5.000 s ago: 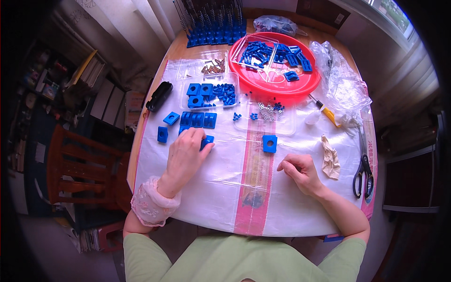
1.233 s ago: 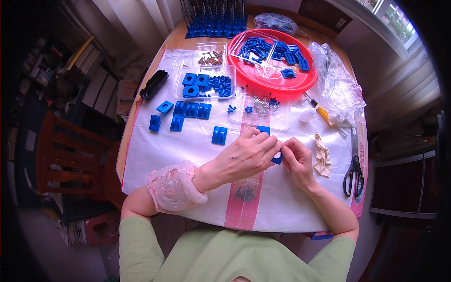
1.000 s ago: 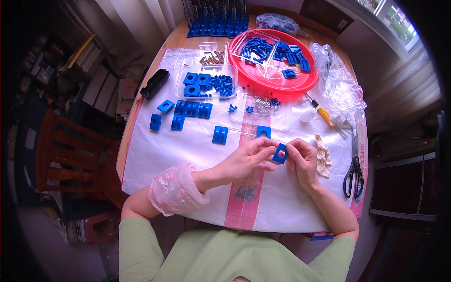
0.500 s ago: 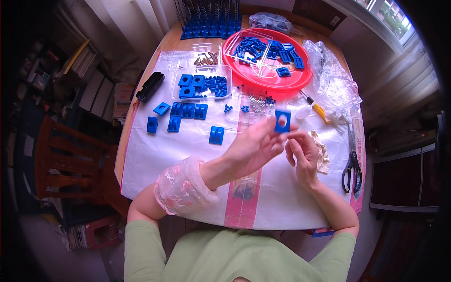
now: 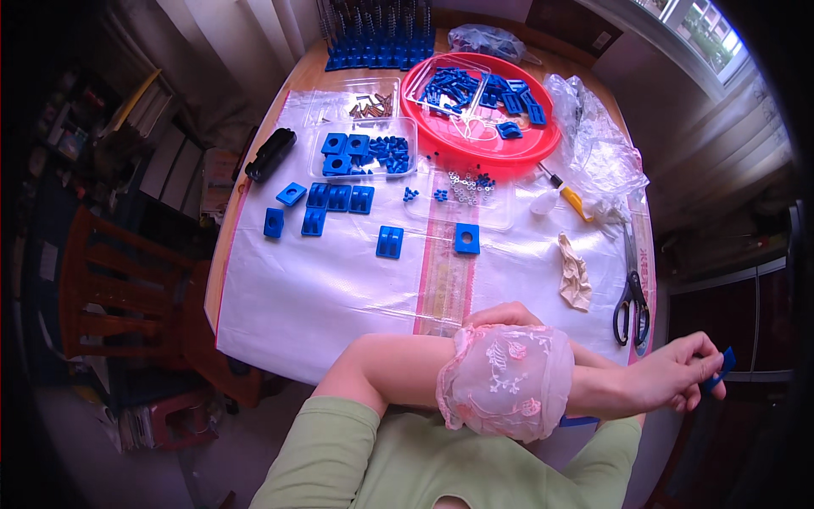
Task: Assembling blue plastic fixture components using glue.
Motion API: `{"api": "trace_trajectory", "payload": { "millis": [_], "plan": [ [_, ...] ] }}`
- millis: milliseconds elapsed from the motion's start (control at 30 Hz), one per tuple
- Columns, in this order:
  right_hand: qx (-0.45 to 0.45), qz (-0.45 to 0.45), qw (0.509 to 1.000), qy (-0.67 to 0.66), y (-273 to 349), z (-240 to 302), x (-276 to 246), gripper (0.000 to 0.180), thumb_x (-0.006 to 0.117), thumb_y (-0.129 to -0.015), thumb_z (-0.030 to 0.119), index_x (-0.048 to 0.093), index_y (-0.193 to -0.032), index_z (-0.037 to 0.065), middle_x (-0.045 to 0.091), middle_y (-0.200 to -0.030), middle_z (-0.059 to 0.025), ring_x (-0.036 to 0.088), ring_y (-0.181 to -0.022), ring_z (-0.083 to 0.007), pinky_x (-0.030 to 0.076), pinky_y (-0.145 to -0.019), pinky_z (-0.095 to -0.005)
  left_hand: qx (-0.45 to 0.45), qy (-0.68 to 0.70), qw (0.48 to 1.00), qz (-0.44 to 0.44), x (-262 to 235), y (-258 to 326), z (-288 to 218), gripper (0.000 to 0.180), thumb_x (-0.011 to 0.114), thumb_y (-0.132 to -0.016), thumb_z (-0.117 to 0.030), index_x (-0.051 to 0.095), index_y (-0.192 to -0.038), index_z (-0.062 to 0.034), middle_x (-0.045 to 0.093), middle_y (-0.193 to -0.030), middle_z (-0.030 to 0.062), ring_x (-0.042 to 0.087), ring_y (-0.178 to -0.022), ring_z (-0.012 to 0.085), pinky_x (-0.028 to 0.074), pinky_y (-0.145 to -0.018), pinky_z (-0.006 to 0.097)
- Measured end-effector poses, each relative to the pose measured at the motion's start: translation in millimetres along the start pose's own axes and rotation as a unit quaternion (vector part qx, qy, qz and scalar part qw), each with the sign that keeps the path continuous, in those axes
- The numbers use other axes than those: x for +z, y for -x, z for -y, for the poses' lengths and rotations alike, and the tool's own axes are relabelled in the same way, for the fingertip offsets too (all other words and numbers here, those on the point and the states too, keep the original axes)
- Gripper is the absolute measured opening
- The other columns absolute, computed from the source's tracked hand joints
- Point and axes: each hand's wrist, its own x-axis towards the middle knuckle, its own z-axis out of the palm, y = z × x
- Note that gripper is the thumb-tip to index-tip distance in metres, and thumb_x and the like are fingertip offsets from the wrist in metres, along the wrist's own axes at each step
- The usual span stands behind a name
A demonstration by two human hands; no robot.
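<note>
My left arm, in a pink lace cuff, crosses my body to the far right. My left hand hangs past the table's right edge, its fingers closed on a small blue plastic piece. My right hand shows only as knuckles above the left forearm, at the near edge of the white plastic sheet; what it holds is hidden. Two blue square blocks lie on the sheet, farther up.
A row of blue blocks, a clear tray of blue parts and a red round tray sit at the back. Scissors, a crumpled cloth and a plastic bag lie right. A wooden chair stands left.
My left hand held a blue block up over the table; it has swung right across my body and past the table edge with a blue piece. My right hand has dropped under the left forearm.
</note>
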Motion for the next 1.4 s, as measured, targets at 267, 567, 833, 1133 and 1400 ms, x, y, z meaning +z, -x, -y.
{"api": "trace_trajectory", "payload": {
  "millis": [267,567,833,1133,1400],
  "plan": [
    [-0.012,0.052,0.996,-0.071,4.2,-28.7,-9.9,0.02,0.061,-0.096,0.013,0.065,-0.11,-0.001,0.068,-0.097,-0.0047,0.061,-0.087,-0.0096,0.05,-0.076,-0.0261,0.098,-0.153,0.983,0.016,-11.6,-7.4,5.9,0.026,0.057,-0.099,-0.024,0.046,-0.107,-0.0022,0.065,-0.095,0.009,0.058,-0.071,0.0099,0.047,-0.061,0.025],
    [0.003,0.002,0.999,-0.047,6.0,-24.2,-3.6,0.017,0.058,-0.097,0.011,0.062,-0.108,-0.001,0.066,-0.09,-0.0053,0.06,-0.076,-0.0093,0.047,-0.066,-0.0242,0.242,-0.375,0.894,-0.044,-38.6,-15.8,-31.0,0.025,0.061,-0.097,-0.021,0.044,-0.104,-0.0032,0.061,-0.084,0.007,0.056,-0.071,0.0111,0.045,-0.06,0.028],
    [-0.023,-0.096,0.995,0.004,-3.9,-11.2,0.7,0.014,0.055,-0.098,0.009,0.059,-0.108,0.0,0.064,-0.083,-0.0059,0.058,-0.065,-0.0089,0.045,-0.055,-0.0224,-0.011,-0.108,0.977,-0.182,-58.9,67.2,-90.0,0.038,0.057,-0.1,-0.032,0.049,-0.122,-0.002,0.066,-0.105,0.0077,0.054,-0.077,0.0083,0.047,-0.068,0.021],
    [-0.113,-0.396,0.908,-0.078,-2.0,26.0,-31.5,0.018,0.051,-0.097,0.004,0.049,-0.114,0.001,0.06,-0.077,-0.0091,0.049,-0.051,-0.0069,0.038,-0.046,-0.021,0.053,-0.035,0.936,-0.347,-112.2,197.4,-130.6,0.05,0.043,-0.105,-0.036,0.04,-0.143,-0.0046,0.053,-0.126,0.0018,0.05,-0.094,0.0089,0.044,-0.081,0.025],
    [-0.199,-0.503,0.808,0.234,5.8,53.8,-89.3,0.036,0.066,-0.083,-0.001,0.052,-0.117,0.003,0.055,-0.111,-0.0073,0.053,-0.089,-0.0122,0.043,-0.069,-0.0248,-0.022,0.025,0.954,-0.297,-133.3,194.6,-107.8,0.049,0.043,-0.105,-0.036,0.043,-0.142,-0.0049,0.056,-0.118,0.0017,0.05,-0.091,0.0093,0.043,-0.077,0.025]
  ]
}}
